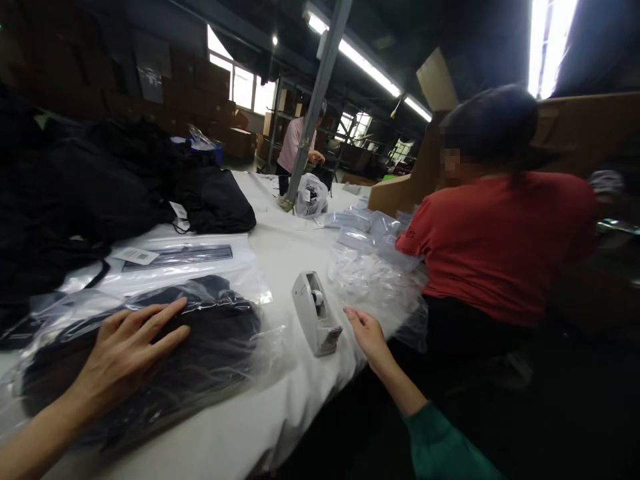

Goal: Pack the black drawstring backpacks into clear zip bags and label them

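Note:
My left hand [125,350] lies flat with fingers spread on a clear plastic bag [215,340] holding a folded dark garment, on the white table [280,247]. My right hand [367,333] hovers just right of a grey tape dispenser [316,313], fingers loosely apart, holding nothing. The dispenser stands near the table's front edge. A green sleeve covers my right forearm.
A pile of black garments [100,187] fills the table's left. Another flat bag with a label [175,257] lies behind the first. Loose clear bags [370,267] lie at the right. A person in a red shirt [500,247] bends close by; another in pink [295,143] stands far back beside a metal post [315,107].

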The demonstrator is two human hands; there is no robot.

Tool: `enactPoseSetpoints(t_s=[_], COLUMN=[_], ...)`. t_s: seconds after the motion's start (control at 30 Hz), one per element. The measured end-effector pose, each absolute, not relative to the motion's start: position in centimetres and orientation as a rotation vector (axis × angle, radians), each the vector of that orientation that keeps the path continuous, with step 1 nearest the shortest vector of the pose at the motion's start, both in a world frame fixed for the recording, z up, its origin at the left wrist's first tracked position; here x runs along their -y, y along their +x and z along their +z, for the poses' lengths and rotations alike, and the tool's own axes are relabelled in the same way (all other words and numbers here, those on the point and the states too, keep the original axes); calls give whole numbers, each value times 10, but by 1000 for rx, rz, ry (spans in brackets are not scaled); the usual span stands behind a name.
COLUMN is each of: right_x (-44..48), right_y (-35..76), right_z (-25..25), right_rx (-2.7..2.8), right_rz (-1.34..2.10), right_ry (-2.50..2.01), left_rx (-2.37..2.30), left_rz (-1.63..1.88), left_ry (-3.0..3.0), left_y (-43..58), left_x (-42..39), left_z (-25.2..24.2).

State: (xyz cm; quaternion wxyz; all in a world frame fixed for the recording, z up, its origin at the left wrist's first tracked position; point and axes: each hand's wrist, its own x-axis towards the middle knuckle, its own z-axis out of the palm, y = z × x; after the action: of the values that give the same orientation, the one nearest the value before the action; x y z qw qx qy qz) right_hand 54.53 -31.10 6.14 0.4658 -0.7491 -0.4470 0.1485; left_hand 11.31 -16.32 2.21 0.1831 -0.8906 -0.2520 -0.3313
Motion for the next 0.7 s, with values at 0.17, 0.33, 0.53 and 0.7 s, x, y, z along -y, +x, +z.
enactPoseSetpoints(t_s=[0.17, 0.33, 0.53, 0.7], right_x=[297, 295, 338, 356], right_y=[562, 554, 553, 542], right_z=[46, 49, 49, 25], right_rx=[1065, 964, 855, 788], right_rz=[668, 715, 590, 688], right_ry=[-1859, -1848, -1856, -1843], left_rx=[690, 685, 683, 684], left_rz=[-942, -937, -939, -932], left_ry=[-2499, -2485, -2492, -2487], left_y=[113, 115, 114, 114], left_x=[162, 164, 164, 164], left_z=[24, 26, 26, 26])
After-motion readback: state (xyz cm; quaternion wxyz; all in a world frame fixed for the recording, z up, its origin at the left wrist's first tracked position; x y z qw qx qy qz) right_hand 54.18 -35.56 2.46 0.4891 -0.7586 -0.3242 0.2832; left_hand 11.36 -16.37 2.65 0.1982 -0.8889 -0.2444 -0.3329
